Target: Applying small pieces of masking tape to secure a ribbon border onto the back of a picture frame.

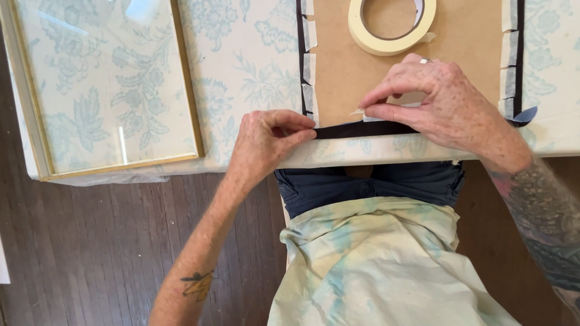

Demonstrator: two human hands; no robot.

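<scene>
Both hands, left hand [266, 142] and right hand [432, 99], pinch tape strip [386, 115] on board [362, 72]

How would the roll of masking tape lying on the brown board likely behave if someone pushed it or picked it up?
The roll of masking tape lies flat on the brown board, so a push would probably slide it rather than roll it. Its hollow ring shape suggests it is light and easy to hook with a finger. Stood on edge, it would likely roll away.

A gold-edged rectangular glass frame [106, 90] is seen at the upper left, laid on a pale blue floral tablecloth [241, 66] above a dark wooden floor [90, 253]
</scene>
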